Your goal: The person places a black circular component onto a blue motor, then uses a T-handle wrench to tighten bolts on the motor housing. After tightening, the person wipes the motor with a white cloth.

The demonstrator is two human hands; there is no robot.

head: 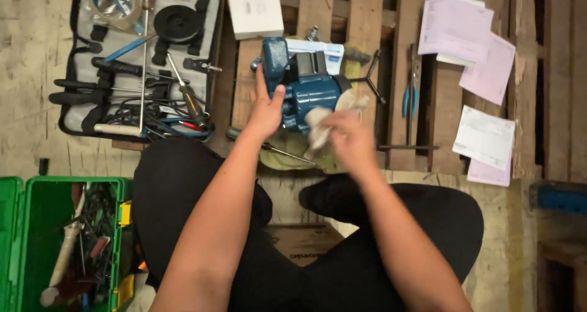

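A blue bench vise (pixel 304 83) lies on a wooden pallet (pixel 400 92) in front of me. My left hand (pixel 265 109) rests flat against the vise's left side, fingers pointing away from me. My right hand (pixel 348 138), blurred by motion, grips a pale rag (pixel 317 124) pressed against the vise's near right face. A screwdriver (pixel 269 146) lies on a yellowish cloth (pixel 287 156) just under both hands.
An open grey tool case (pixel 88 119) with screwdrivers and sockets lies at upper left. A green toolbox (pixel 36 238) stands at lower left. Blue-handled pliers (pixel 409 95), pink and white papers (pixel 483 67) and a white box (pixel 254 7) lie on the pallet.
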